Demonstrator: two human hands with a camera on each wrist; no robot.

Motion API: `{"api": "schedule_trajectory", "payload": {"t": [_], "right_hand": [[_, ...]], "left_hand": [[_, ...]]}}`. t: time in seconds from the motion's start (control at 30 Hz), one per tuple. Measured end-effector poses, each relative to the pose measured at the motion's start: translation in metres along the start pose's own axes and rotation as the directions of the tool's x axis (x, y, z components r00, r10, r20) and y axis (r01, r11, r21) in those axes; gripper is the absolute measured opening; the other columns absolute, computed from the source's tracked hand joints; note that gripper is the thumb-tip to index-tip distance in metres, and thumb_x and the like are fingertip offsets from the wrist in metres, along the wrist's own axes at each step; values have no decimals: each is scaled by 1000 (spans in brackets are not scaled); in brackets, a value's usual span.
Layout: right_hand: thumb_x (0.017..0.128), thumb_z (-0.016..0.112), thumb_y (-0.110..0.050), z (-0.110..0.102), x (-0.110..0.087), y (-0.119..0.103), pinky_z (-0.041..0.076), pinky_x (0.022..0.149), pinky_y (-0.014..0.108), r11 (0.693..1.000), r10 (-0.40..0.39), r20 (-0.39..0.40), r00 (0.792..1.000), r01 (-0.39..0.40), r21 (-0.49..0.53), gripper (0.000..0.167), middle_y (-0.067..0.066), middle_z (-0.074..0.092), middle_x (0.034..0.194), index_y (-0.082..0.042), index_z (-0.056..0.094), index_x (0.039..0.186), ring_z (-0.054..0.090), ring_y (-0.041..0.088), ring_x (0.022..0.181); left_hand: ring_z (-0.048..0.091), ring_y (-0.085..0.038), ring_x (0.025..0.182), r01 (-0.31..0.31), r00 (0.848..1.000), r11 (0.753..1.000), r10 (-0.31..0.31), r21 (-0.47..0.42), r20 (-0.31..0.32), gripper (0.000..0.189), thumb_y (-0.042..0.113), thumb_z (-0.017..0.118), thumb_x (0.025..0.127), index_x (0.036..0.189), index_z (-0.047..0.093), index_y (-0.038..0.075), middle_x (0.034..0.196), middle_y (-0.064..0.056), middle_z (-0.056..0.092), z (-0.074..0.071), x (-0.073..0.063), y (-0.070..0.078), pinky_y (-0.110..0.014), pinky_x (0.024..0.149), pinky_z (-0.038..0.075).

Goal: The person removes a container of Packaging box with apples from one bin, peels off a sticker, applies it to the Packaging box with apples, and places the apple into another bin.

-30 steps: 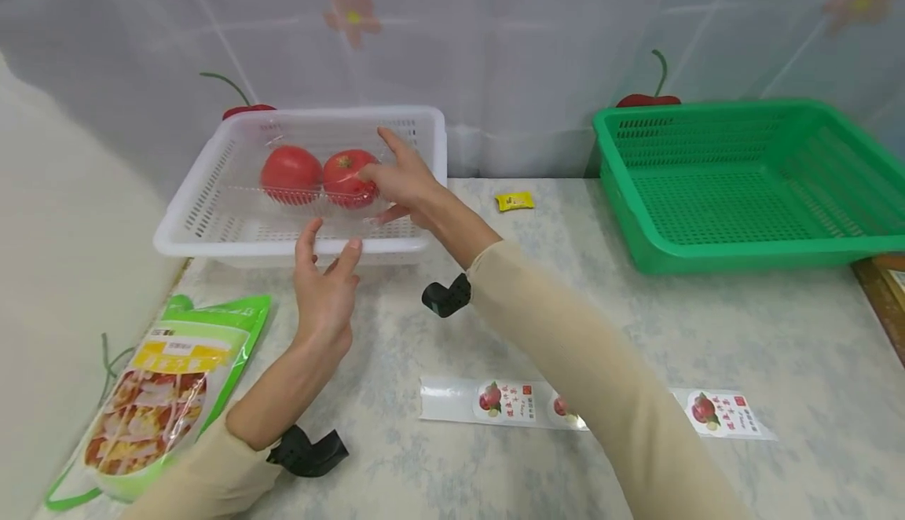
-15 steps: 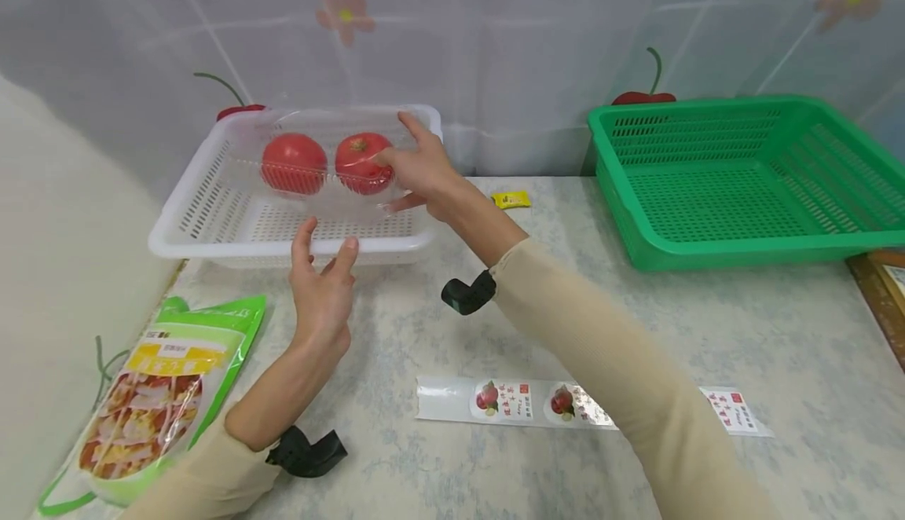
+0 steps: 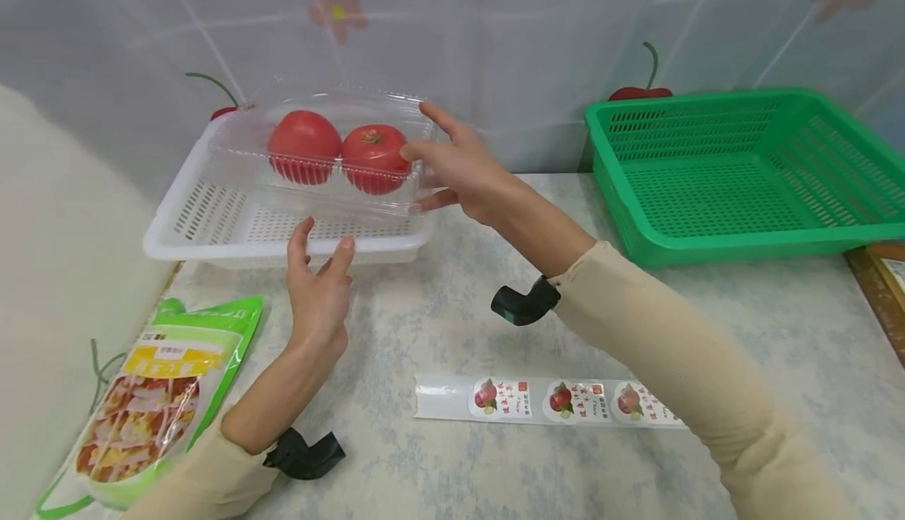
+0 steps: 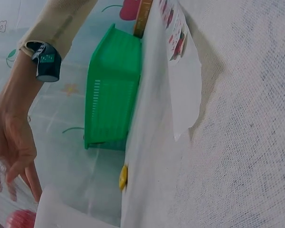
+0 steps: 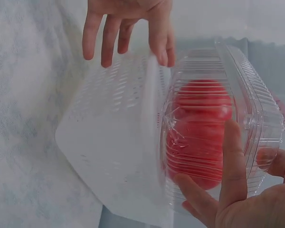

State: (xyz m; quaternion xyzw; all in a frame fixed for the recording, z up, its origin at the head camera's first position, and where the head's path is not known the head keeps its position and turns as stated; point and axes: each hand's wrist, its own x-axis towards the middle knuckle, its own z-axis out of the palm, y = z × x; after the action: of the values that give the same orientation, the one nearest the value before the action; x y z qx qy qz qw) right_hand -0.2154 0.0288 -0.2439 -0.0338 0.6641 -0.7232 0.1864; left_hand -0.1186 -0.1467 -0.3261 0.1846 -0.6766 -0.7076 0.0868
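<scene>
My right hand grips the right end of a clear plastic clamshell box, thumb and fingers spread around its corner. Inside the box lie two red tomatoes, side by side. Raised above the white basket, the box hides part of the basket's back rim. My left hand is at the basket's front rim, with its fingers loosely extended and fingertips right at the edge. In the right wrist view the left hand's fingers hang down beside the basket wall, holding nothing.
A green basket stands at the right. A yellow wrapped candy lies between the baskets. At the front left is a green food pouch, and a strip of fruit stickers lies in front. A patterned curtain hangs behind.
My right hand has lifted the clamshell box with its tomatoes up and to the right out of the white basket. The left hand has stayed at the basket's front rim.
</scene>
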Motion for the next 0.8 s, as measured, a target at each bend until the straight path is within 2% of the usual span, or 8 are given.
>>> {"api": "schedule_trajectory", "payload": {"t": [0.3, 0.5, 0.8], "right_hand": [[95, 63, -15, -29, -34, -3, 59, 70, 47, 999, -39, -5, 999, 39, -19, 73, 8, 51, 134, -36, 28, 155, 61, 32, 110], [95, 63, -17, -49, -57, -3, 59, 71, 47, 996, -49, -42, 998, 46, -71, 72, 8, 48, 137, -37, 28, 155, 56, 34, 118], [99, 60, -20, -94, -96, -5, 60, 72, 43, 986, -56, -29, 998, 51, -156, 68, 10, 39, 147, -41, 26, 155, 50, 39, 125]], "left_hand": [[40, -24, 133, 23, 1000, 1000, -23, 1, 9, 67, 25, 57, 101, 156, 20, 32, 153, -6, 7, 0, 3, 0, -40, 109, 37], [43, -23, 131, 21, 1000, 1000, -21, -9, -7, 70, 25, 59, 100, 156, 19, 34, 153, -6, 9, -2, 4, 0, -42, 109, 38], [44, -23, 130, 10, 1000, 999, -10, -31, 1, 70, 23, 59, 100, 157, 20, 34, 152, -8, 7, -5, 4, 0, -42, 109, 37]]}}
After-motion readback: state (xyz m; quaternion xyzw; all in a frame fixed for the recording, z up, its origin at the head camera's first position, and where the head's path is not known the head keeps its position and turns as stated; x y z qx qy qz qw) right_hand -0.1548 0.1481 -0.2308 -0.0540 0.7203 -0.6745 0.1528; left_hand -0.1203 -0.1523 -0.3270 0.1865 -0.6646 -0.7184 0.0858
